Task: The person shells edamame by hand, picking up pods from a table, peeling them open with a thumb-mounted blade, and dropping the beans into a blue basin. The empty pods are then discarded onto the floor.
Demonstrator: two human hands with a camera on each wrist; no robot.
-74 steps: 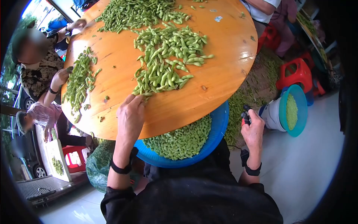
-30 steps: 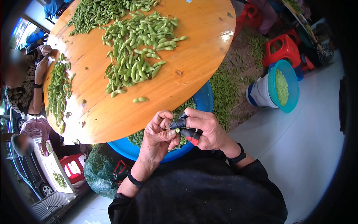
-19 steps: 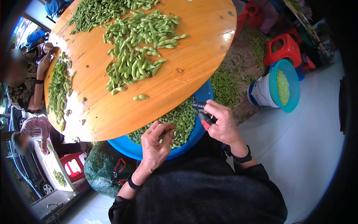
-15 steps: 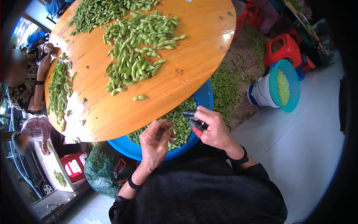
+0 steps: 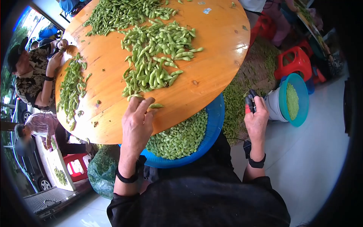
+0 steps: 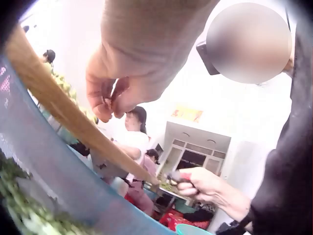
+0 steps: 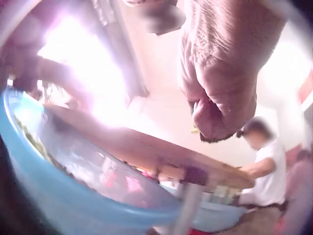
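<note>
My left hand reaches over the near edge of the round wooden table, fingers bent down between two loose green soybean pods, one of them a pod right by the index finger. In the left wrist view the thumb and fingertips of this left hand come close together with no pod visible between them. A heap of soybean pods lies just beyond. My right hand hangs off to the right, away from the table, with black coverings and some red on thumb and index finger, their tips apart.
A blue basin of green beans sits under the table edge at my lap. At right stand a bucket topped by a teal basin and a red stool. Left are another person and a green mesh bag.
The hands, together over the blue basin a second ago, have parted. The left has moved forward onto the table by the pods; the right has swung out rightward. The view has shifted.
</note>
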